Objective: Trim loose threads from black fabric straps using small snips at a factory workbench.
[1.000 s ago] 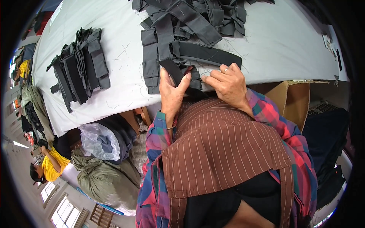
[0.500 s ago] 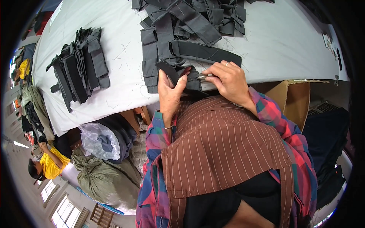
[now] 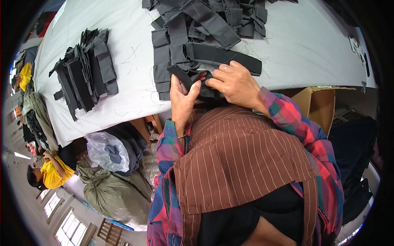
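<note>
Fingers of the left hand (image 3: 183, 96) have a dark strip (image 3: 179, 74) pinched at the near edge of the white surface (image 3: 133, 82). Right hand (image 3: 238, 85) has its fingers curled in against the same cloth, but from my remote seat I can't tell if they're gripping. Looks partway to me: this piece seems unfinished, neat bundle (image 3: 84, 76) off left, messy heap (image 3: 197, 22) farther up, no clue which counts as done.
</note>
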The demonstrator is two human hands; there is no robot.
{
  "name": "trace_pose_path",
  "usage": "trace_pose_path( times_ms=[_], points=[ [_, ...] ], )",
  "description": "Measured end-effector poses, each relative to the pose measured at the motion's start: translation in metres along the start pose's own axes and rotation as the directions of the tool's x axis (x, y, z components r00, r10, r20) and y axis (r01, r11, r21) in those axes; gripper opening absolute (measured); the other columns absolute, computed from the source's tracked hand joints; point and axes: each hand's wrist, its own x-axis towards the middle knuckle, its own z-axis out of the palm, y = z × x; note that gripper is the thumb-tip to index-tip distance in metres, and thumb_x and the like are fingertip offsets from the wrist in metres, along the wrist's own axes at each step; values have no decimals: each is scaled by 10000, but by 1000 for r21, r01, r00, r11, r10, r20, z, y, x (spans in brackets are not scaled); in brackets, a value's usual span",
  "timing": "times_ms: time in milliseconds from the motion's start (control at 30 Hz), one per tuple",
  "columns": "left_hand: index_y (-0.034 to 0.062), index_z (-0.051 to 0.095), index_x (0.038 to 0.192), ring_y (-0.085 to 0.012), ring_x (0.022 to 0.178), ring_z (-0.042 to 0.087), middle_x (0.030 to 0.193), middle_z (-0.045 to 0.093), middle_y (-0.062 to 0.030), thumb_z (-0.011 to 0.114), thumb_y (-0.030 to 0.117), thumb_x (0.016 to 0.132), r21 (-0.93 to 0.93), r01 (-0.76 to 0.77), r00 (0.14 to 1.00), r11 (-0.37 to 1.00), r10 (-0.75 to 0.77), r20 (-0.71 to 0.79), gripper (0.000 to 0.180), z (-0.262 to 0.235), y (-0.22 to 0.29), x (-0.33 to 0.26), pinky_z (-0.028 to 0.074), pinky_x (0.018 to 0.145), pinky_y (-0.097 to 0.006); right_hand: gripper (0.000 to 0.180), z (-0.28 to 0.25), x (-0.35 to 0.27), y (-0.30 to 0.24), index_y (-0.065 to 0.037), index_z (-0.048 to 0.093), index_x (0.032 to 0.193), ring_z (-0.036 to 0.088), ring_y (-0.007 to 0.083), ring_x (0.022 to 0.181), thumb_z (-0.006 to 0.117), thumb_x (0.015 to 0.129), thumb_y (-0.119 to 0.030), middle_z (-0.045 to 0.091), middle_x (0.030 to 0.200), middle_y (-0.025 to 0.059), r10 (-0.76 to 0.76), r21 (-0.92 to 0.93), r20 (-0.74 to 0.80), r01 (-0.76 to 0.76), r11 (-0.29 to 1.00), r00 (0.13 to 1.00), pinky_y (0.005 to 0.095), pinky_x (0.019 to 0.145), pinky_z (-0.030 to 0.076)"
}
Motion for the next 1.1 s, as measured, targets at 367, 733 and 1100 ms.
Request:
trace_pose_path(
  times_ms=[367, 733, 1100],
  points=[
    [-18, 402, 1253, -145, 1018, 552, 1146, 552, -90, 595, -18, 846, -1, -17, 1000, 1000, 17, -9, 450, 1, 1, -1, 449, 901, -274, 148, 7, 1, 4, -123, 617, 842, 537, 178, 737, 610, 697, -97, 521, 749, -4, -23, 52, 0, 23, 998, 1000, 318, 620, 385],
    [-17, 412, 1233, -144, 1022, 556, 1143, 554, -89, 583, -28, 847, -31, -18, 1000, 999, 18, -9, 422, 4, 5, 0, 448, 911, -278, 162, 3, 3, 4, -123, 621, 834, 538, 177, 741, 622, 677, -83, 531, 752, -4, -11, 54, 18, 10, 998, 1000, 314, 629, 386],
    [-18, 388, 1328, -145, 1065, 534, 1216, 538, -94, 595, 51, 876, 15, -14, 1000, 1000, 13, 8, 502, -1, -1, -2, 424, 926, -271, 119, 5, 3, 6, -126, 659, 843, 564, 161, 795, 607, 737, -113, 588, 786, -11, -36, 68, 39, 33, 997, 999, 312, 651, 403]
  ],
)
